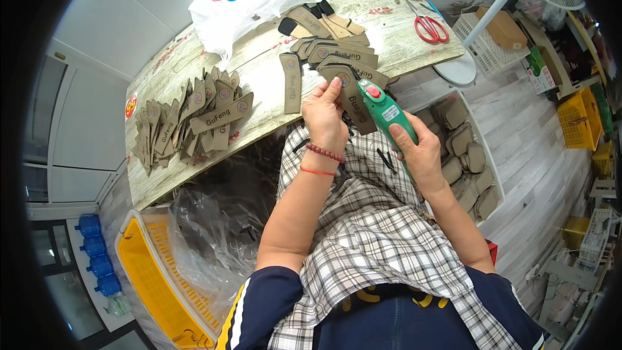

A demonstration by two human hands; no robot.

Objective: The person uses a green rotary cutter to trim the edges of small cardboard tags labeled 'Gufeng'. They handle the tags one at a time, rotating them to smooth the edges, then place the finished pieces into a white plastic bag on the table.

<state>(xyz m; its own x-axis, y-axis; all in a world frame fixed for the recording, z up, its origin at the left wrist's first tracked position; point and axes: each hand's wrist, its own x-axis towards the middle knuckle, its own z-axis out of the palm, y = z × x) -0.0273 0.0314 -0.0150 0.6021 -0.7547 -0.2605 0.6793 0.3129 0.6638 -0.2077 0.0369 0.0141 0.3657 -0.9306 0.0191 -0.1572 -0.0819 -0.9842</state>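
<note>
My left hand (322,111) pinches the upper part of a flat grey-brown printed fabric piece (356,111), which hangs tilted at the table's front edge. In my right hand (422,155) is a green handheld electric cutter (386,111) with a red button. Its head is against or right beside the edge of that piece; the blade itself is hidden. Just left of the hands, a single piece of the same kind (292,85) lies on the worn wooden table (259,81). Behind them is a stack of similar pieces (343,53).
A loose heap of printed pieces (194,111) covers the table's left side. Red-handled scissors (431,30) lie at the right, a white plastic bag (249,3) at the back. A white bin of grey-brown pieces (495,185) stands right of my lap, a yellow basket (152,279) lower left.
</note>
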